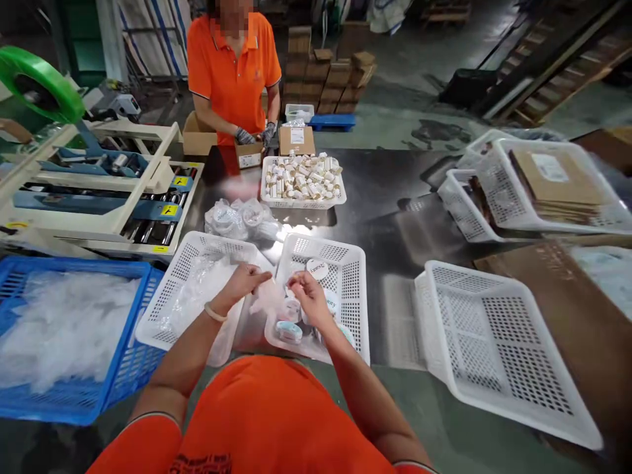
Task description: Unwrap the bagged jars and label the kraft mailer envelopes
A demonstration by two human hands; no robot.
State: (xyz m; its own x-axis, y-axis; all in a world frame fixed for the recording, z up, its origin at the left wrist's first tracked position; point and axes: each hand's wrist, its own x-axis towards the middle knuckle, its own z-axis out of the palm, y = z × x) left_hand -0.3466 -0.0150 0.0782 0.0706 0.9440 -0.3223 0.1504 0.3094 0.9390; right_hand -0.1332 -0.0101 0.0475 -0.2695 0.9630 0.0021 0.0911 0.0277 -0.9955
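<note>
Between my two hands hangs a thin translucent plastic bag (269, 296). My left hand (245, 280) pinches its upper left edge, over the rim between two white baskets. My right hand (307, 293) has its fingers pressed together at the bag's right side, above the right white basket (353, 283). Round containers with printed lids (317, 268) lie in that basket, one with a blue edge (289, 331) near the front. The left white basket (170, 296) holds clear plastic bags (192, 289).
A blue crate (106, 382) of white plastic stands left. Behind the baskets are wrapped items (237, 219) and a basket of small bottles (303, 179). Across the table, a gloved person (237, 72) handles a carton (249, 157). A white basket (494, 329) stands right; a machine (99, 191) left.
</note>
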